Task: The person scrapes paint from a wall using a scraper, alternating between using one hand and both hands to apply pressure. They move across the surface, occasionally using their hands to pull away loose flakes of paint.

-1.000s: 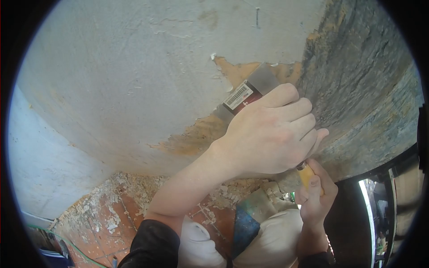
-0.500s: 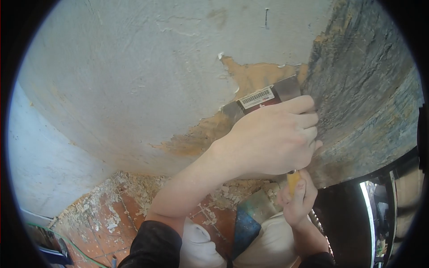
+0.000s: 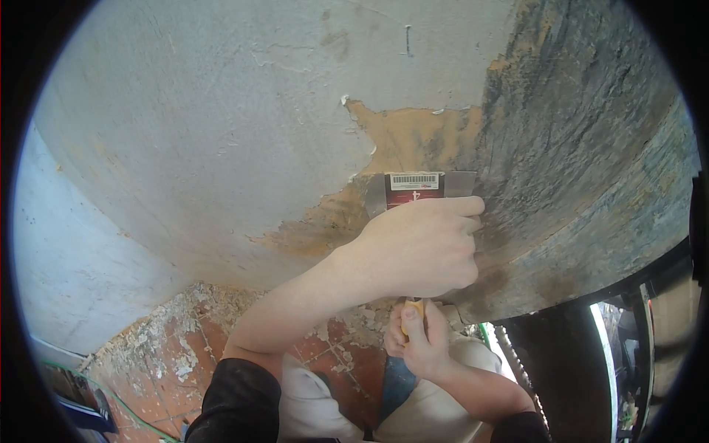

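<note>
A wide-bladed scraper (image 3: 415, 181) with a barcode label and a dark red sticker lies against the wall (image 3: 207, 111). Its blade edge sits on a tan patch (image 3: 421, 140) where the pale coating is gone. My left hand (image 3: 425, 247) is closed over the blade, back of the hand towards me, and hides its lower part. Below it, my right hand (image 3: 421, 343) wraps round the scraper's yellow handle (image 3: 412, 319). The fingertips of my left hand are mostly out of sight.
Dark, rough bare surface (image 3: 576, 125) spreads to the right of the tan patch. Flakes and debris (image 3: 214, 310) cover the terracotta floor tiles (image 3: 159, 369) along the wall's foot. A green hose (image 3: 122, 410) runs at lower left. A dark opening (image 3: 557, 362) lies at lower right.
The scraper, with both hands on it, has moved left and downward in view. Its blade has turned from a slant to nearly level. My right hand has shifted left with the handle.
</note>
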`<state>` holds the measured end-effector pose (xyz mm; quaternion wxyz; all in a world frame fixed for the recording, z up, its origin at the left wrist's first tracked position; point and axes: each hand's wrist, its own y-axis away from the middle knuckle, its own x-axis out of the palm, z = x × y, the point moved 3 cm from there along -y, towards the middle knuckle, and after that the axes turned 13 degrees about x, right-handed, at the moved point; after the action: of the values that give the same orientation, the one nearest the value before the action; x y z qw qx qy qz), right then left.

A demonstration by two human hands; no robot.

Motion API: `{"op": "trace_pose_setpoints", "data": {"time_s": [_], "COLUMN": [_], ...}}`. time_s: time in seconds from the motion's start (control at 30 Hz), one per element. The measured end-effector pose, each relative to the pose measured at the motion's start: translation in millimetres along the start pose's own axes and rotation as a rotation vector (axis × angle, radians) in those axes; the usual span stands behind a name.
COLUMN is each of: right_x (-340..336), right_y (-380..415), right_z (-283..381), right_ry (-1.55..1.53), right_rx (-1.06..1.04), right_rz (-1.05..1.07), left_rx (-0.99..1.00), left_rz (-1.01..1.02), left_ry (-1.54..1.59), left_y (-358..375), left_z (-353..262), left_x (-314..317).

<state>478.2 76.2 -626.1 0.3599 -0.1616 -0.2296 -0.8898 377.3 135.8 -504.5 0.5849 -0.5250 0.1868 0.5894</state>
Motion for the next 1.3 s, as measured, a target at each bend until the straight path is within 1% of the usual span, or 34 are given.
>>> {"op": "trace_pose_setpoints", "data": {"time_s": [0.03, 0.23, 0.3, 0.43, 0.5, 0.6, 0.77, 0.83, 0.97, 1.03, 1.07, 1.17, 1.23, 1.3], "right_x": [0.9, 4.5, 5.2, 5.1, 2.9, 4.6, 14.5, 15.8, 18.8, 19.1, 19.8, 21.6, 25.7, 20.4], "right_y": [-2.6, 0.6, 2.4, -0.8, -5.8, -8.2, -8.7, -9.0, -5.4, -4.2, -3.5, -0.3, 2.3, -0.1], "right_z": [-1.0, 6.4, 8.4, 8.0, 5.6, 8.6, 10.6, 11.5, 11.8, 10.1, 10.2, 9.7, 9.8, 4.2], "right_ry": [0.001, 0.046, 0.012, -0.016, -0.004, 0.012, -0.04, -0.068, -0.023, 0.01, 0.006, -0.058, -0.142, -0.118], "right_rx": [-0.018, -0.046, -0.031, -0.02, -0.028, -0.029, -0.04, -0.012, -0.039, -0.045, -0.045, -0.014, 0.052, 0.019], "right_rz": [-0.047, -0.082, -0.082, -0.06, -0.062, -0.058, -0.03, -0.022, -0.08, -0.056, -0.054, -0.049, 0.134, 0.136], "left_rx": [0.006, 0.004, -0.015, -0.004, -0.003, 0.02, 0.055, 0.071, 0.073, 0.076, 0.081, 0.076, 0.064, 0.04], "left_rz": [0.004, -0.013, -0.041, -0.009, -0.052, -0.015, -0.017, -0.015, -0.038, -0.059, -0.032, -0.01, -0.015, 0.033], "left_ry": [0.001, 0.001, -0.02, -0.061, -0.064, -0.105, -0.072, -0.061, -0.06, -0.05, -0.047, -0.024, -0.015, -0.014], "left_y": [0.3, -1.5, -3.8, -3.7, -2.4, -2.7, -2.5, -3.2, -4.5, -4.6, -4.9, -3.5, -3.2, -1.8], "left_z": [-0.2, 0.8, 1.6, 3.4, 4.3, 7.5, 11.0, 11.9, 11.9, 13.0, 12.6, 8.7, 6.3, 1.9], "left_x": [1.1, -3.2, -7.4, -5.9, -4.9, -6.2, -9.1, -11.5, -15.2, -17.3, -18.4, -19.7, -21.7, -17.7]}}
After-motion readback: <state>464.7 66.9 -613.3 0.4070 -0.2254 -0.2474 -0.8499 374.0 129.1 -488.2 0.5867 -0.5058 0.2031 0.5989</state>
